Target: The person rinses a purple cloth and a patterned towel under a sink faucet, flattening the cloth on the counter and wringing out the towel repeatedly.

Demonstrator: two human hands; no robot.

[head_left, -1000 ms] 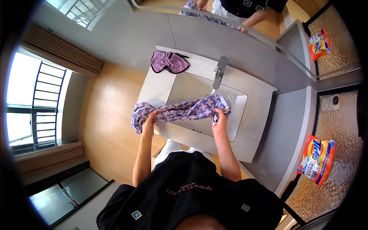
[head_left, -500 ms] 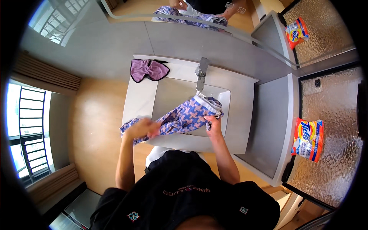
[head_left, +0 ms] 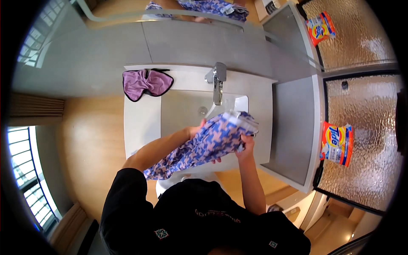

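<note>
A blue-and-pink patterned garment [head_left: 208, 142] with a white band at one end hangs slanting over the front of the sink basin [head_left: 180, 106]. My right hand [head_left: 246, 148] pinches its edge near the white band, thumb on top. On the upper side of the cloth, my left hand [head_left: 196, 128] grips it around the middle; the cloth covers most of its fingers, and a few fingertips show below the lower edge. Beyond the band stands the chrome faucet [head_left: 218, 85], apart from the cloth. The garment's narrower end droops past my left forearm toward my body.
A purple cloth piece with black trim [head_left: 146, 83] lies on the counter [head_left: 140, 123] at the back left. To the right, an orange detergent bag [head_left: 336, 143] stands by a textured glass panel [head_left: 365, 127]. A mirror [head_left: 204, 12] runs along the back wall.
My left hand has moved from the garment's far left end to its middle, near the band. The loose end has swung closer to my body, and the view has shifted slightly.
</note>
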